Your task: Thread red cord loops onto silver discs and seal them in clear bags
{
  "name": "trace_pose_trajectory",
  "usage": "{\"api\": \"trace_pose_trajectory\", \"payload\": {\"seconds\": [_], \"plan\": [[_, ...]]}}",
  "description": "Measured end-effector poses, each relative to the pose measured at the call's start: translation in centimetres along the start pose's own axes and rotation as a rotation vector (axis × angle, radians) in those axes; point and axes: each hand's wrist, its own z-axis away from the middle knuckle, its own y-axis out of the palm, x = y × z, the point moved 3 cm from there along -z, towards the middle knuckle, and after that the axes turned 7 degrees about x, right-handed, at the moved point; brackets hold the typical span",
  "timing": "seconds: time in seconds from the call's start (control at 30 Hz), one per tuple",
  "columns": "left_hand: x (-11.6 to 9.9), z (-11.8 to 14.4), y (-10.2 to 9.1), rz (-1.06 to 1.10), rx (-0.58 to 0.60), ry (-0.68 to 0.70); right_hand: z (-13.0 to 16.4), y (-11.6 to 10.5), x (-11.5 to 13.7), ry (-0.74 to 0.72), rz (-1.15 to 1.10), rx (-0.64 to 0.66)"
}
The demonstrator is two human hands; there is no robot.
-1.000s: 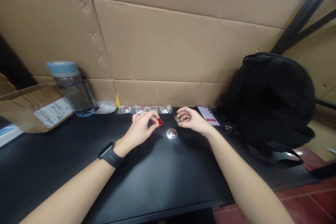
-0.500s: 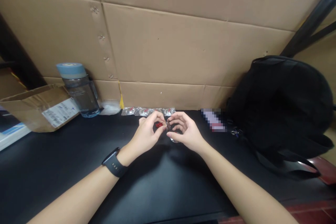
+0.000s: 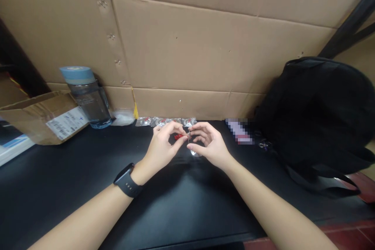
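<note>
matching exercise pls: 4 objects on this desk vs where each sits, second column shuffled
Things:
1. clear plastic water bottle with a blue lid
2. black fabric backpack
3. brown cardboard box with a white label
4. row of small clear plastic packets

Places:
A. far left of the black desk, lying flat
B. against the cardboard wall, just beyond both hands
C. right end of the desk
D. upright between the box and the packets

Pairs: 1-D, 2-C, 3-A, 4-B
</note>
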Motion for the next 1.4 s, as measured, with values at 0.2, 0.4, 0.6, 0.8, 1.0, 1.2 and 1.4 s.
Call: {"api": "trace_pose_trajectory", "payload": {"seconds": [0.2,0.4,0.6,0.8,1.0,1.2,1.4], "plan": [[-0.4,0.3,-0.3,-0.026,-0.114,0.082,0.0,0.2,0.1,0.015,-0.116,-0.027],[-1.3,0.5,-0.3,-0.254,-0.075,0.059,0.0,0.5,0.5,0.029,-0.124,-0.036],[-1.9,0.8,0.0,-0.302,-0.062,0.049,0.2,0.8,0.5,0.013,-0.136,-0.029],[-2.1,1.0,0.3,-0.283,-0.075,0.056,0.2,0.9,0.2,0.035,-0.164,-0.056],[-2.4,1.0,0.0,-0.317,-0.149,0.049,0.1,0.8,0.0,0.114,-0.168,-0.050],[-1.9,1.0,-0.1,-0.331,-0.187,0.072,-0.1,0.7,-0.4,0.142,-0.060,0.007],[-1.7,0.8,-0.4,-0.191,-0.144,-0.006,-0.2,0.2,0.6,-0.052,0.329,0.045]]}}
